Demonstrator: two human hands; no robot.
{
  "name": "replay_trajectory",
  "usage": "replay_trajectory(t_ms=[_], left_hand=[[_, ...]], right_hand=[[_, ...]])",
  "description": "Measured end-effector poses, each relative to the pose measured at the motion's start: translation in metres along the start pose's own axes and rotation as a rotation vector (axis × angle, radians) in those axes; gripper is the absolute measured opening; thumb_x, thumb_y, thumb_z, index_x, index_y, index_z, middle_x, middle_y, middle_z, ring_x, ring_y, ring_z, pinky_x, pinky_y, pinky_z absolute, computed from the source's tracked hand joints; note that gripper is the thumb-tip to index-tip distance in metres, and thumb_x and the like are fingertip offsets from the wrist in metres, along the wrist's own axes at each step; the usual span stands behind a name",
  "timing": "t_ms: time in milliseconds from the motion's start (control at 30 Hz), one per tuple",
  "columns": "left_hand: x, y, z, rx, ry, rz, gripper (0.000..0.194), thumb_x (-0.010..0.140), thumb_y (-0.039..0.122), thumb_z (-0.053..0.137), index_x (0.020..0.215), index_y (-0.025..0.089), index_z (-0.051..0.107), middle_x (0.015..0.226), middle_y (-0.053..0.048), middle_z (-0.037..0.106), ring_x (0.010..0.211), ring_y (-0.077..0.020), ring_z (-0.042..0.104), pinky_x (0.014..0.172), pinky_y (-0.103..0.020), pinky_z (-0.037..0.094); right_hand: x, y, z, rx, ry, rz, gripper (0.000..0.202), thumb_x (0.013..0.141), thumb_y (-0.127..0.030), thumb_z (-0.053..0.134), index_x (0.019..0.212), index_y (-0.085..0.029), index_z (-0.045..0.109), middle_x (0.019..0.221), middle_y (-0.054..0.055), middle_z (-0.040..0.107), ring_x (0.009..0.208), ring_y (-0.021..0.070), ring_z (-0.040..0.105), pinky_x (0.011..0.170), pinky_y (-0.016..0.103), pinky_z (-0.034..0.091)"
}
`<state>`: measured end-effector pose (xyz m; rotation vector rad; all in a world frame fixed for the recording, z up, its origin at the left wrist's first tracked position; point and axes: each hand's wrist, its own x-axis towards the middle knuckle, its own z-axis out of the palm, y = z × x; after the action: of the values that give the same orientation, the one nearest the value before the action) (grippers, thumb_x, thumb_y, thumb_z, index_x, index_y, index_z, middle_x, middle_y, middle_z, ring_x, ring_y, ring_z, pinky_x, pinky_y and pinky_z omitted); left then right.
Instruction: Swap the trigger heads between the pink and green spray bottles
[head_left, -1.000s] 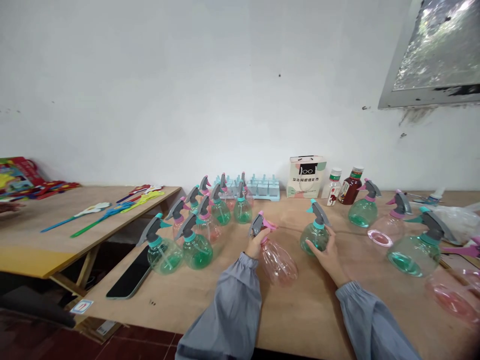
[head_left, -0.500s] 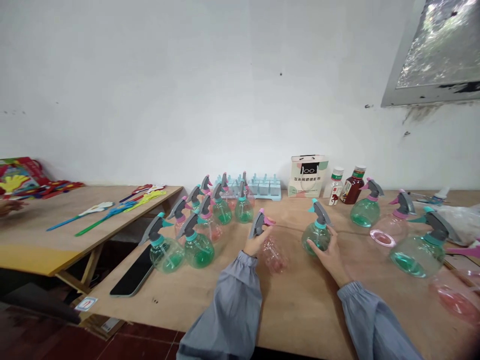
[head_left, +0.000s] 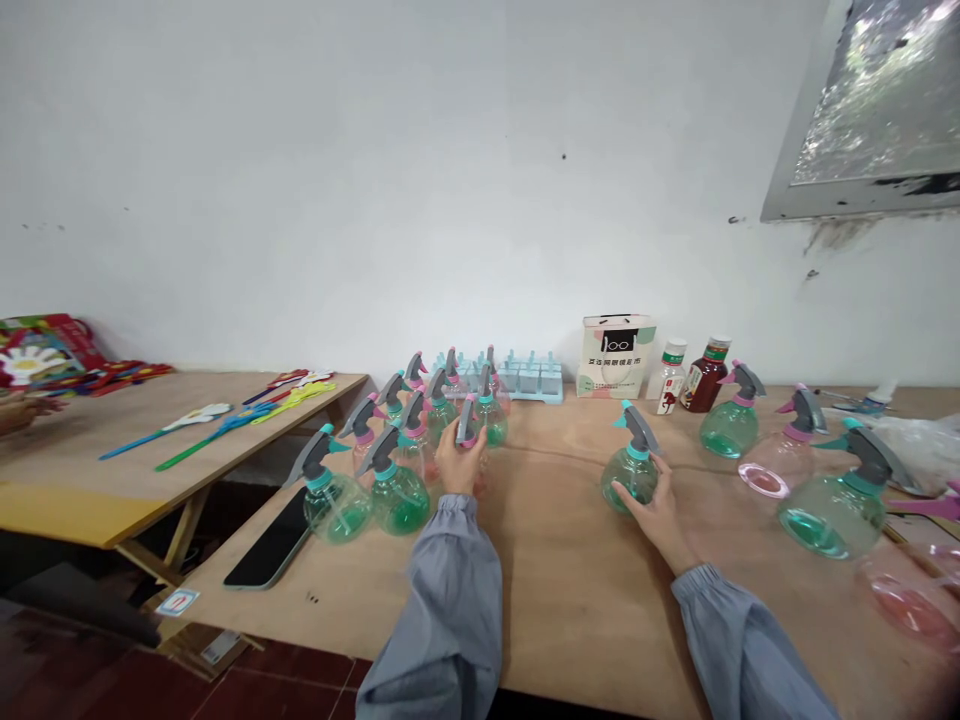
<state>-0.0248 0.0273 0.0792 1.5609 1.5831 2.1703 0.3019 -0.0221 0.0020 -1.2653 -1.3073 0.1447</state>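
My left hand (head_left: 459,462) grips a pink spray bottle (head_left: 466,420) by its neck, beside the grouped spray bottles on the left. The bottle's body is mostly hidden behind my hand. Around a green spray bottle (head_left: 628,474) curve the fingers of my right hand (head_left: 658,508); this bottle stands upright with its teal nozzle to the left. Several green and pink bottles, such as a green one (head_left: 400,500) at the group's front, stand close together. More spray bottles, among them a large green one (head_left: 836,515), are at the right.
A black phone (head_left: 268,545) lies at the table's left edge. Along the wall are a light-blue mould tray (head_left: 536,380), a paper bag (head_left: 615,357) and two capped bottles. Another table (head_left: 90,440) at the left holds felt crafts, with a person's hand (head_left: 26,410) at its edge.
My left hand has moved left with the pink spray bottle, up to the group of bottles. My right hand stays around the green bottle.
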Motion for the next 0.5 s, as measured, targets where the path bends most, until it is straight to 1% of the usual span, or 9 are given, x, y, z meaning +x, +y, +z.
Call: replay_trajectory(t_ms=[67, 133, 233, 333, 400, 467, 500], left_hand=[[-0.002, -0.004, 0.004, 0.071, 0.102, 0.054, 0.034, 0.073, 0.045, 0.072, 0.096, 0.02, 0.067, 0.092, -0.006, 0.069, 0.089, -0.0216, 0.064, 0.087, -0.034, 0.048], [-0.001, -0.008, 0.01, 0.135, 0.144, 0.074, 0.031, 0.077, 0.047, 0.067, 0.093, 0.02, 0.066, 0.09, -0.006, 0.069, 0.088, -0.0215, 0.065, 0.087, -0.036, 0.048], [0.006, -0.012, 0.02, 0.179, 0.136, 0.064, 0.027, 0.081, 0.045, 0.063, 0.089, 0.019, 0.064, 0.084, -0.005, 0.068, 0.084, -0.0206, 0.065, 0.087, -0.037, 0.048], [0.009, -0.016, 0.029, 0.187, 0.128, 0.037, 0.028, 0.08, 0.046, 0.064, 0.091, 0.019, 0.063, 0.087, -0.006, 0.069, 0.088, -0.0226, 0.065, 0.094, -0.044, 0.046], [0.007, -0.018, 0.03, 0.124, 0.152, 0.049, 0.042, 0.076, 0.051, 0.069, 0.101, 0.019, 0.061, 0.098, -0.009, 0.068, 0.096, -0.0261, 0.064, 0.098, -0.049, 0.045], [0.004, -0.019, 0.023, 0.03, 0.215, 0.083, 0.067, 0.069, 0.063, 0.071, 0.117, 0.019, 0.055, 0.117, -0.016, 0.062, 0.107, -0.0313, 0.061, 0.097, -0.053, 0.048], [0.004, -0.019, 0.016, -0.026, 0.245, 0.09, 0.079, 0.066, 0.07, 0.071, 0.125, 0.02, 0.051, 0.125, -0.018, 0.057, 0.113, -0.0341, 0.059, 0.096, -0.054, 0.049]], right_hand=[[0.0, 0.001, 0.0, -0.003, 0.009, 0.002, 0.09, 0.069, -0.072, 0.068, 0.136, -0.019, 0.038, 0.129, 0.017, 0.055, 0.115, 0.0327, 0.057, 0.1, 0.053, 0.045], [0.0, 0.002, 0.0, -0.009, 0.018, 0.004, 0.089, 0.069, -0.072, 0.068, 0.135, -0.02, 0.039, 0.13, 0.017, 0.055, 0.116, 0.0324, 0.057, 0.1, 0.053, 0.045], [0.0, 0.002, 0.001, -0.009, 0.022, -0.001, 0.09, 0.069, -0.073, 0.068, 0.135, -0.02, 0.039, 0.129, 0.017, 0.055, 0.115, 0.0327, 0.057, 0.1, 0.053, 0.045], [0.0, 0.002, 0.001, -0.001, 0.02, -0.018, 0.089, 0.069, -0.073, 0.067, 0.135, -0.019, 0.039, 0.128, 0.018, 0.056, 0.115, 0.0329, 0.058, 0.099, 0.053, 0.046], [0.0, 0.002, 0.001, -0.002, 0.022, -0.019, 0.089, 0.07, -0.072, 0.068, 0.135, -0.019, 0.039, 0.129, 0.017, 0.056, 0.115, 0.0327, 0.058, 0.099, 0.053, 0.046], [0.0, 0.002, 0.001, -0.003, 0.017, -0.015, 0.089, 0.07, -0.071, 0.068, 0.136, -0.02, 0.038, 0.13, 0.017, 0.055, 0.116, 0.0326, 0.057, 0.1, 0.053, 0.046], [-0.001, 0.003, 0.001, -0.002, 0.015, -0.013, 0.089, 0.07, -0.071, 0.068, 0.136, -0.02, 0.038, 0.13, 0.017, 0.055, 0.116, 0.0327, 0.057, 0.1, 0.054, 0.045]])
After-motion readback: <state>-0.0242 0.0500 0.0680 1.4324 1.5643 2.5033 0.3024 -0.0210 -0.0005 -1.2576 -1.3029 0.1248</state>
